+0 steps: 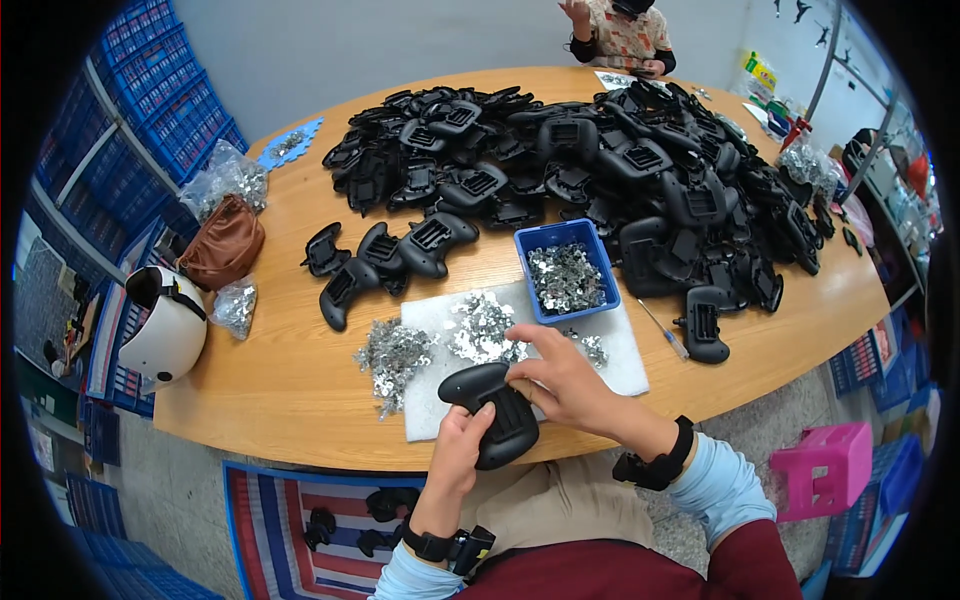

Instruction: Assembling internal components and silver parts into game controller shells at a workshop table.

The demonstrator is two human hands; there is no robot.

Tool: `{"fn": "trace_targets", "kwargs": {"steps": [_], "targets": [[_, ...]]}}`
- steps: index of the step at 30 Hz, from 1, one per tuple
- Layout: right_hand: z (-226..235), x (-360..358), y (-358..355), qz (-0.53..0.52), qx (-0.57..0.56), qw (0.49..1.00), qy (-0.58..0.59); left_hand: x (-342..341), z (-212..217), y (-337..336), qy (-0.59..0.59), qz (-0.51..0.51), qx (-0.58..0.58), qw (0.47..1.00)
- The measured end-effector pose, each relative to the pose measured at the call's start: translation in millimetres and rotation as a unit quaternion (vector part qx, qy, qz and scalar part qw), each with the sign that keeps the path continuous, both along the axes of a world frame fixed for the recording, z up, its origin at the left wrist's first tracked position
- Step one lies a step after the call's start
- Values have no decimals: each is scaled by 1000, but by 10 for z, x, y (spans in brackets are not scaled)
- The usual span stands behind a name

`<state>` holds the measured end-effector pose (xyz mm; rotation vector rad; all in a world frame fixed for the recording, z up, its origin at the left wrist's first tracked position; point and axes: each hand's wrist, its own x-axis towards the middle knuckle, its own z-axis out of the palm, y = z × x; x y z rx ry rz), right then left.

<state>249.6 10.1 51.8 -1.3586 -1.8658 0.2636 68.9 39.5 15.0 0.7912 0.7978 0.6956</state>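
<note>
Both hands, left (462, 447) and right (562, 382), grip the black controller shell (497, 415) between them.

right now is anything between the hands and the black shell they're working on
Nothing visible. The left hand grips the black shell from below and the right hand rests on its top edge, both in direct contact. The loose metal pieces lie beyond it on the white mat.

One blue tray (567, 268) of metal bits, one white pad (620, 360), one screwdriver (663, 329), four black shells (385, 262) lying loose toward the table (300, 370)'s left edge, one big heap (620, 170) too tangled to count, one helmet (165, 325), one brown bag (224, 243).
</note>
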Motion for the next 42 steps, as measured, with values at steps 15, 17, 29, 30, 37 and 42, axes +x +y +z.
{"fn": "trace_targets", "kwargs": {"steps": [15,17,29,30,37,42], "targets": [[-43,-67,-204,-19,26,981,-189,-6,111,-91,-14,-59,-49,997],[-62,-108,-262,-23,10,982,-189,-13,86,-90,-14,-55,-51,997],[-44,-39,-295,-111,-198,970,90,-56,84,-77,-38,-63,-55,996],[-46,-39,-279,-102,-236,955,151,-56,107,-97,-31,-58,-48,997],[-236,-114,-278,-97,-264,920,273,-11,85,-196,18,-42,3,999],[-267,-84,-286,-54,-284,882,373,-11,87,-221,9,-41,-10,999]]}}
